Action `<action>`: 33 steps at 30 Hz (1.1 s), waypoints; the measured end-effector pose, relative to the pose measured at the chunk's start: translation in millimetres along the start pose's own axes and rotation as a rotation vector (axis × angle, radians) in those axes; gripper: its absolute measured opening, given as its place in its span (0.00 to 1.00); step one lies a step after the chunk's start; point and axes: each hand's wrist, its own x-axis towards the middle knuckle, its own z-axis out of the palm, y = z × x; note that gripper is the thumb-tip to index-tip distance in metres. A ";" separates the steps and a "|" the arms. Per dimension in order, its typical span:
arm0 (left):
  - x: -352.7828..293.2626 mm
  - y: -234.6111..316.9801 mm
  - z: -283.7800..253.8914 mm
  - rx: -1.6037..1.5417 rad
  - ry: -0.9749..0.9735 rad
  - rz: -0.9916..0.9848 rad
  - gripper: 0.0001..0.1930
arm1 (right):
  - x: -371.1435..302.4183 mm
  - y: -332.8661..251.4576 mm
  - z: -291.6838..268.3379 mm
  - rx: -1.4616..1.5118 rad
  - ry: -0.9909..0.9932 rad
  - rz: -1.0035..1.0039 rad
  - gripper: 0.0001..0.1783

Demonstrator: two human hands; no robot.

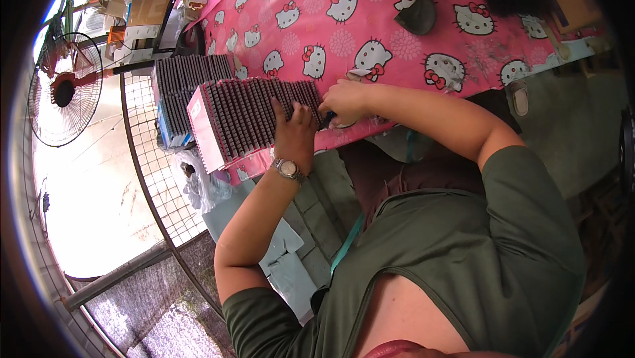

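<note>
A long row of thin dark, pink-edged flat items (248, 116) stands on edge at the near side of a table covered in a pink cartoon-cat cloth (370, 24). My left hand (296, 134), with a wristwatch, lies flat with fingers spread on the right part of the row. My right hand (344, 101) presses against the row's right end, fingers curled on the last pieces. A second, similar row (185, 80) stands just behind it to the left.
A dark half-round object (418, 14) lies on the cloth further back. A standing fan (63, 90) and a wire mesh panel (155, 179) are at the left. Cardboard boxes (149, 0) are stacked at the upper left.
</note>
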 end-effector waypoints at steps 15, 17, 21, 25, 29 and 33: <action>0.3 -4.8 -1.2 -0.071 0.029 0.012 0.16 | -3.7 -0.4 -11.2 -0.043 0.023 -0.054 0.27; 1.8 -4.4 -1.4 -0.060 0.029 0.009 0.16 | 6.7 -4.7 -17.8 0.080 -0.164 0.100 0.26; 3.6 4.4 7.3 0.034 0.044 -0.007 0.18 | 13.0 -4.2 -16.9 0.086 -0.175 0.106 0.24; 4.7 5.3 7.6 0.065 0.002 0.000 0.20 | -9.8 2.5 -8.0 -0.106 0.153 -0.082 0.24; 6.2 2.7 8.8 0.030 0.010 -0.007 0.19 | -10.5 7.8 1.8 -0.175 0.329 -0.192 0.23; 7.2 2.2 -1.1 0.037 -0.063 0.000 0.19 | 5.0 -5.8 -19.8 -0.011 -0.120 0.071 0.21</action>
